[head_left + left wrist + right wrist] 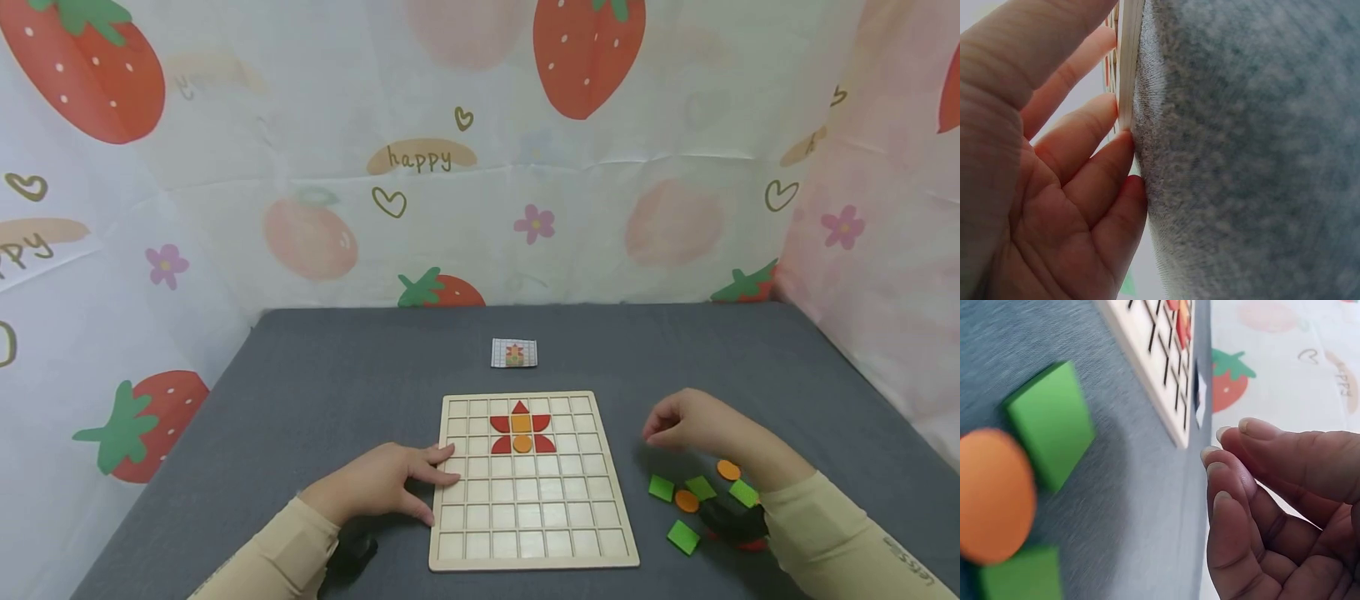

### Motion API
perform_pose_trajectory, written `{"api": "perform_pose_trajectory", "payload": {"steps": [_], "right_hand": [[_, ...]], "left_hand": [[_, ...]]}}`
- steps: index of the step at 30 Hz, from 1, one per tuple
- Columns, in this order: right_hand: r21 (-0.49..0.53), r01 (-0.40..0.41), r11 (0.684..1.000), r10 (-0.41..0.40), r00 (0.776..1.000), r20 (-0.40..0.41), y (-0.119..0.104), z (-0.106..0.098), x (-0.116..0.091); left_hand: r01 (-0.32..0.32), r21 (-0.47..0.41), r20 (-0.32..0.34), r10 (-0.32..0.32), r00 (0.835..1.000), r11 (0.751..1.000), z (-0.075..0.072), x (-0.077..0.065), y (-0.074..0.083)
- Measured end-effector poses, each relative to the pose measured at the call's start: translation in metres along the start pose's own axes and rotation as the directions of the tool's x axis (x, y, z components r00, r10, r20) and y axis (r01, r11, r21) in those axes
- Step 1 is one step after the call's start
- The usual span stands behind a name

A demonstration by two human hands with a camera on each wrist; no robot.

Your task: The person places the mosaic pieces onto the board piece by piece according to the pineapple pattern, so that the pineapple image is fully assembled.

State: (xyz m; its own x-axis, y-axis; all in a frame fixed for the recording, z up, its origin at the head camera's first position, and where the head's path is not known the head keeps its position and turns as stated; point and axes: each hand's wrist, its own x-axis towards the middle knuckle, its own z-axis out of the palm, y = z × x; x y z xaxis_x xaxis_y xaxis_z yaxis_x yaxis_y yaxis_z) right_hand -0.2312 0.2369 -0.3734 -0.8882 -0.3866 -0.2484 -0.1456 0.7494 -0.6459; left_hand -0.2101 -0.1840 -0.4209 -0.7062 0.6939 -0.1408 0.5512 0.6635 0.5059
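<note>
A wooden grid board (528, 515) lies in front of me, seen edge-on in the left wrist view. My left hand (382, 481) rests at its left edge, fingertips on the rim and the fingers fairly straight. Near the board's top sit a red triangle (520, 407), an orange square (521, 423), an orange circle (522, 444) and several red curved pieces (542, 423). My right hand (697, 419) hovers right of the board. Its fingers are loosely curved, and nothing shows between thumb and fingertips in the right wrist view (1285, 506).
Below the right hand lie several loose green squares (683, 537) and orange circles (686, 501), with red pieces (752, 545) partly hidden by the wrist. Behind the board is a small pattern card (514, 352). A printed curtain (465, 225) stands behind the grey table (352, 367).
</note>
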Motion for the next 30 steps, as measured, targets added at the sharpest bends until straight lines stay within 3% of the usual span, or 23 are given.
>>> {"api": "perform_pose_trajectory", "payload": {"steps": [9, 16, 30], "right_hand": [[0.021, -0.002, 1.0, 0.001, 0.999, 0.053, 0.02, -0.002, -0.017], [0.032, -0.071, 0.997, 0.068, 0.994, 0.084, 0.032, -0.004, -0.025], [0.071, -0.002, 0.997, -0.011, 0.985, 0.175, 0.049, -0.003, -0.032]], "left_hand": [[-0.003, 0.002, -0.003, 0.003, 1.0, 1.0, 0.001, 0.0, -0.001], [-0.005, -0.001, -0.003, 0.005, 1.0, 1.0, 0.002, 0.001, -0.003], [0.006, 0.002, 0.004, -0.006, 1.0, 1.0, 0.001, 0.001, -0.002]]}}
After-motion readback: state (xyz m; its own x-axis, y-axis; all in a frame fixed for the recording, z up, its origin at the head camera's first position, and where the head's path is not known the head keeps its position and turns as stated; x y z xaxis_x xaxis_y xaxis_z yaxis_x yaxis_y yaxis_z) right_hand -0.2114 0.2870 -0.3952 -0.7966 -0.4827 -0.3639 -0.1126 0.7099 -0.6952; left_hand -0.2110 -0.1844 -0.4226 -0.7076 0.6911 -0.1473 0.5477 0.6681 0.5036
